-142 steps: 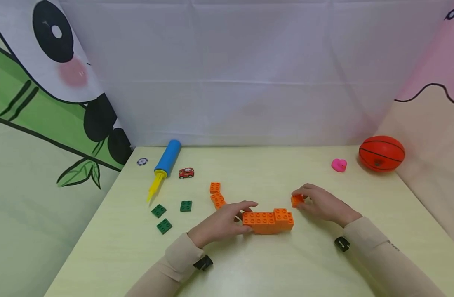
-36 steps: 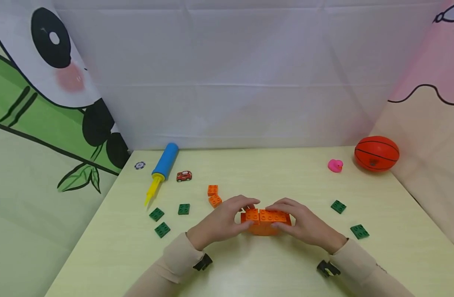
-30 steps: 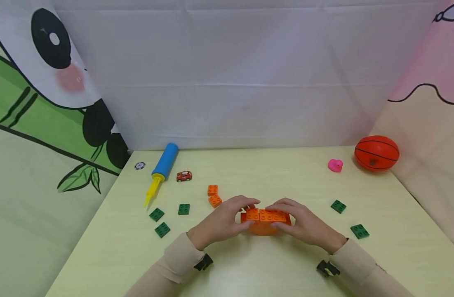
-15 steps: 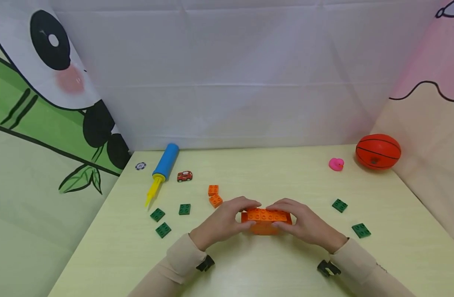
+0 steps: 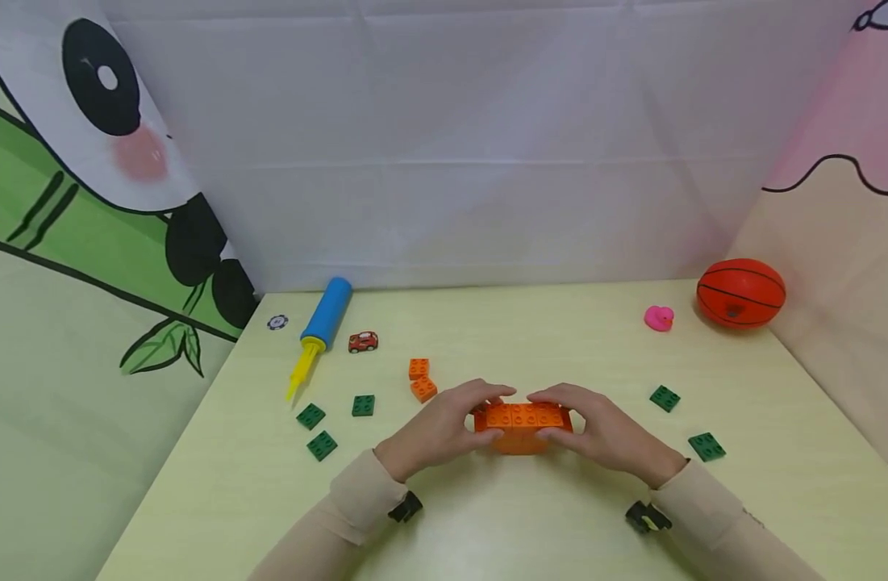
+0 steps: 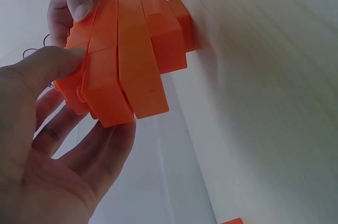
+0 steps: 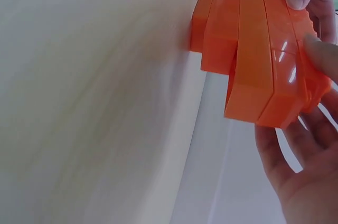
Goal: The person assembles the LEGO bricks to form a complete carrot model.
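A stack of orange toy building bricks point(image 5: 525, 415) stands at the middle front of the table, between both hands. The wrist views show its layers: narrow at the bottom, wider in the middle, with a shorter studded row on top. My left hand point(image 5: 447, 424) grips its left end, thumb on the near face and fingers behind. On the right end my right hand point(image 5: 606, 424) holds it likewise. In the left wrist view, the left thumb point(image 6: 58, 63) presses against the upper layers. Fingers hide parts of the far side.
Two loose orange bricks point(image 5: 423, 389) lie left of the stack. Green bricks lie at left point(image 5: 322, 445) and right point(image 5: 707, 447). Farther back are a blue-and-yellow pump point(image 5: 326, 313), red toy car point(image 5: 363, 342), patterned disc point(image 5: 277, 322), pink duck point(image 5: 659, 318) and orange-red ball point(image 5: 741, 293).
The right hand has come left from beside the stack, where it held a separate orange brick, and now grips the stack. A gap in the top row has closed, its bricks now side by side.
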`<state>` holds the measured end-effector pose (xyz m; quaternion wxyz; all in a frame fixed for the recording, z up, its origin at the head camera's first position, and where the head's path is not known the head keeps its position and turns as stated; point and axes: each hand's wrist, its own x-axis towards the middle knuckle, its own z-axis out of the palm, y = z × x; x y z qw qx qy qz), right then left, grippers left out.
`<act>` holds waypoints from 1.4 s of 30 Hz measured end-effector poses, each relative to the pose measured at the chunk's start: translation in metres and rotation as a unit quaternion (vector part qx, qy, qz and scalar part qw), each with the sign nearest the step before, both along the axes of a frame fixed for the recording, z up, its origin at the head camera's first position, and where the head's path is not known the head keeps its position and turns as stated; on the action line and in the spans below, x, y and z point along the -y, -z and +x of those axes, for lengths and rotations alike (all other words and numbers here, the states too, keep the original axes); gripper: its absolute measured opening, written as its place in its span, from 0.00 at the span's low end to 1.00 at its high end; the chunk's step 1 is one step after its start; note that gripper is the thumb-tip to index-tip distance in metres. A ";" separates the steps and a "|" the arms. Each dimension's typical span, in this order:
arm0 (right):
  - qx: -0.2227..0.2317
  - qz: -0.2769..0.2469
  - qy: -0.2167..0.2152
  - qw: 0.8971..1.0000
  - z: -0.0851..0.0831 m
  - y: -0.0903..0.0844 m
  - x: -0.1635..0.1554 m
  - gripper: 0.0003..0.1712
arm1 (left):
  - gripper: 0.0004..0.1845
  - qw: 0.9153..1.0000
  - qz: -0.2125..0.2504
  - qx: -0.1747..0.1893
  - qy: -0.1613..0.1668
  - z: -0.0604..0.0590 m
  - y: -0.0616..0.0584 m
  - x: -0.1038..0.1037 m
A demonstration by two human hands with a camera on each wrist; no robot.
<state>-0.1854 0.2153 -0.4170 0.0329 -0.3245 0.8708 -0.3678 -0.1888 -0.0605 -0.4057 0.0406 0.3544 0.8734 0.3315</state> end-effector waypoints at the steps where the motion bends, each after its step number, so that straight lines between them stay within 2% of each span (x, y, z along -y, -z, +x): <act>1: 0.000 0.001 0.002 1.000 0.000 0.000 -0.002 0.29 | 0.29 1.000 -0.004 -0.001 -0.001 -0.001 0.000 0.000; 4: 0.001 0.003 0.012 1.000 -0.001 0.001 -0.008 0.30 | 0.30 1.000 -0.011 0.002 -0.002 -0.002 0.000 0.003; 7: 0.002 0.001 0.023 1.000 -0.002 0.004 -0.014 0.31 | 0.31 1.000 -0.002 0.028 -0.008 -0.004 0.002 0.009; 9: 0.003 -0.004 0.025 1.000 -0.002 0.005 -0.017 0.30 | 0.33 0.998 0.011 0.048 -0.027 -0.006 0.005 0.016; 11: 0.001 -0.010 0.025 1.000 -0.002 0.006 -0.018 0.30 | 0.34 0.996 0.018 0.057 -0.073 -0.010 0.009 0.025; 13: -0.003 -0.015 0.023 1.000 -0.001 0.007 -0.019 0.29 | 0.33 0.990 0.002 0.048 -0.134 -0.015 0.012 0.034; 16: -0.006 -0.017 0.025 1.000 -0.001 0.007 -0.019 0.28 | 0.32 0.974 -0.052 0.028 -0.217 -0.023 0.015 0.046; 18: -0.005 -0.017 0.025 1.000 0.000 0.007 -0.018 0.28 | 0.32 0.965 -0.093 0.018 -0.246 -0.028 0.017 0.052; 20: -0.001 -0.019 0.023 1.000 0.000 0.007 -0.018 0.28 | 0.32 0.959 -0.117 0.015 -0.257 -0.032 0.018 0.056; 23: 0.002 -0.021 0.019 1.000 0.000 0.008 -0.017 0.27 | 0.31 0.957 -0.133 0.020 -0.257 -0.035 0.019 0.058; 28: 0.003 -0.024 0.018 1.000 0.000 0.009 -0.015 0.28 | 0.31 0.957 -0.140 0.051 -0.249 -0.038 0.023 0.058; 31: 0.004 -0.022 0.021 1.000 0.000 0.009 -0.015 0.28 | 0.30 0.958 -0.129 0.058 -0.248 -0.038 0.024 0.057; 34: 0.006 -0.019 0.023 1.000 0.000 0.009 -0.015 0.29 | 0.30 0.963 -0.101 0.067 -0.239 -0.036 0.021 0.052; 36: 0.006 -0.018 0.024 1.000 0.000 0.008 -0.015 0.30 | 0.30 0.969 -0.073 0.074 -0.223 -0.032 0.014 0.047; 38: 0.007 -0.018 0.024 1.000 0.000 0.008 -0.015 0.31 | 0.30 0.978 -0.035 0.068 -0.194 -0.027 0.006 0.039; 42: 0.010 -0.015 0.026 1.000 0.000 0.008 -0.014 0.31 | 0.29 0.992 0.044 0.022 -0.115 -0.016 -0.009 0.019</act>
